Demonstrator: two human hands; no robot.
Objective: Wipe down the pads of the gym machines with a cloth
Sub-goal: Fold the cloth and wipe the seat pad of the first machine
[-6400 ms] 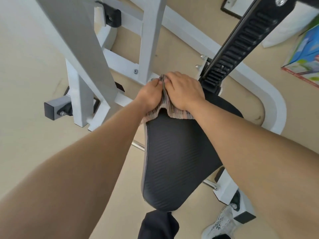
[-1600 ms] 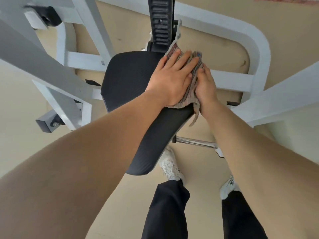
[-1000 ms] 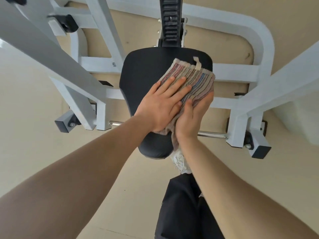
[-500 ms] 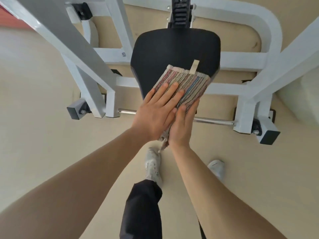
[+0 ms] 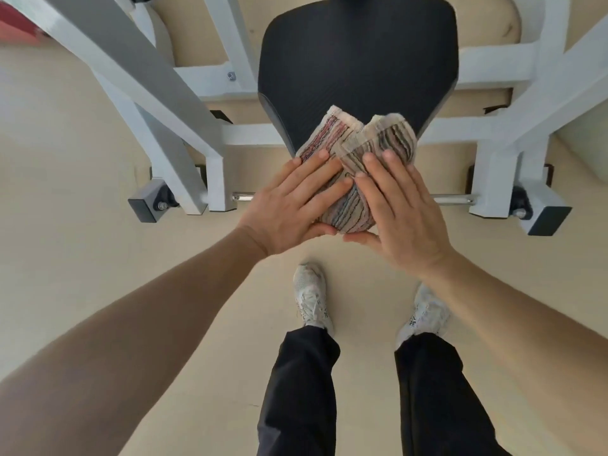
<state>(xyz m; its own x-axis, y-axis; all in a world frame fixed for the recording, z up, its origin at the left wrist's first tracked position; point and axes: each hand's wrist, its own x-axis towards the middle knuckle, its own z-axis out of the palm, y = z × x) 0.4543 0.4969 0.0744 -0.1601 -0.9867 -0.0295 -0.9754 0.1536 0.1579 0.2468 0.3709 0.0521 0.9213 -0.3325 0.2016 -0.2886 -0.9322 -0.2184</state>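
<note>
Striped, soft cloth (image 5: 355, 166) lay bunched on the near tip of the black seat pad (image 5: 357, 64), both flat hands pressing it, left hand (image 5: 292, 202) and right hand (image 5: 399, 209) spread open rather than clenched. Limp and light, it likely handled best under palms; its length ran away from the person.

- The cloth (image 5: 353, 166) lies on the seat pad's (image 5: 358, 57) near end.
- Left hand (image 5: 292, 205) and right hand (image 5: 399, 209) lie side by side on it.
- The frame (image 5: 197, 133) flanks the pad.
</note>
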